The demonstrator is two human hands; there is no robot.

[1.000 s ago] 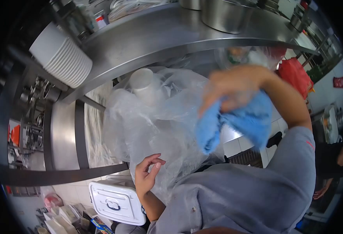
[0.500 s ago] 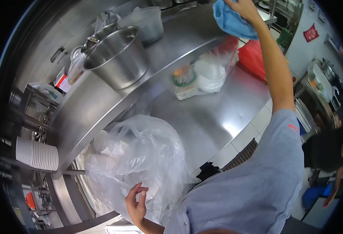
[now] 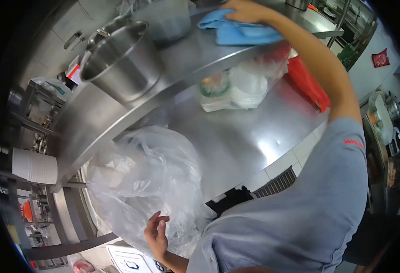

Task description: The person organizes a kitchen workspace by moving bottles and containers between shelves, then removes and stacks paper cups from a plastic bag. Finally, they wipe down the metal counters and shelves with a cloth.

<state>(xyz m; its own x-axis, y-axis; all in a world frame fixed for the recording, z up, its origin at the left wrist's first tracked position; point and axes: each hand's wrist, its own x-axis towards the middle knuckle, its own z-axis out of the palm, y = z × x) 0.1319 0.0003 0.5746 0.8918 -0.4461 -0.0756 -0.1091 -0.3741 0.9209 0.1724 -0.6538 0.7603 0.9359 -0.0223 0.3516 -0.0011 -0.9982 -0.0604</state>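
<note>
A blue cloth (image 3: 243, 32) lies on the raised steel shelf (image 3: 200, 50) at the top, pressed there by my right hand (image 3: 244, 11), whose fingers rest over it. My left hand (image 3: 156, 232) is low in the view, beside a big clear plastic bag (image 3: 163, 154) with white items inside. Its fingers are curled but apart, holding nothing. Left of the cloth stand a large steel pot (image 3: 125, 68) and a translucent plastic tub (image 3: 168, 20). Below the shelf edge, a clear bag of white containers (image 3: 245, 88) sits on the lower steel counter (image 3: 236, 136).
A red bag (image 3: 305, 79) lies at the counter's right. Stacked white containers (image 3: 35, 165) stand at far left. A white lidded box (image 3: 129, 259) is at the bottom. Shelving with pans (image 3: 391, 109) is at far right, and a floor grate (image 3: 277, 183) lies beyond the counter.
My right hand and the blue cloth have moved left along the shelf, toward the tub. The whole view has shifted slightly. My left hand has hardly changed.
</note>
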